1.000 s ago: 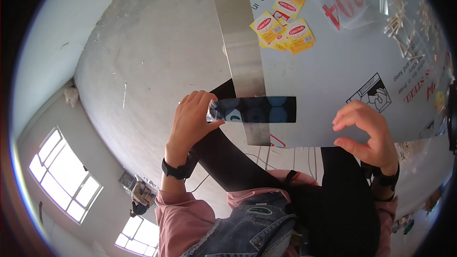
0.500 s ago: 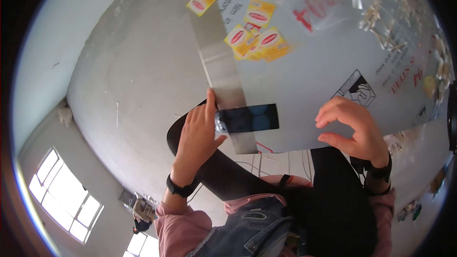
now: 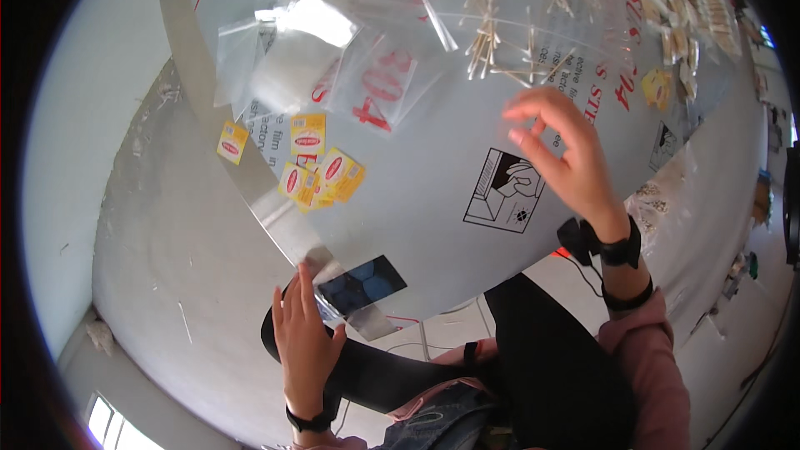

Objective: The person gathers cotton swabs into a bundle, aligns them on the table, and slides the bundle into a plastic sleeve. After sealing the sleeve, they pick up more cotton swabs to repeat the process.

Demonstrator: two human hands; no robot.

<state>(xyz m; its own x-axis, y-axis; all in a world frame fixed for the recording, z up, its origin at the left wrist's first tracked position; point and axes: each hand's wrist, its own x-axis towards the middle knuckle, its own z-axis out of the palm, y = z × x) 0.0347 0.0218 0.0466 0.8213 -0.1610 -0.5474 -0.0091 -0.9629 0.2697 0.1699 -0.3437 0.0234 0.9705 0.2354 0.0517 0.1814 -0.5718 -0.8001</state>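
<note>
At seven o'clock: your left hand (image 3: pixel 304 342) is hanging beside a glossy dark rectangular piece (image 3: pixel 367 283) with rounded blue shapes, which is lying over the near-left corner of a grey film-covered metal sheet (image 3: pixel 417 200); your fingers are stretching straight, thumb apart, and whether they are touching the piece I cannot tell.
Right hand (image 3: pixel 575 168), between two and three o'clock: your fingers are curving above the sheet, thumb apart, nothing visible between them.
Pale white-tipped swabs (image 3: pixel 482 33): loose ones are lying scattered at one o'clock; grouped swab bundles (image 3: pixel 704 2) are lying at two o'clock, so some grouping appears done.
Yellow printed cards (image 3: pixel 337 171): several are overlapping between nine and ten o'clock, seemingly unused.
Clear plastic bags (image 3: pixel 383 75): they are lying at eleven o'clock, apparently unfilled, so much looks left.
</note>
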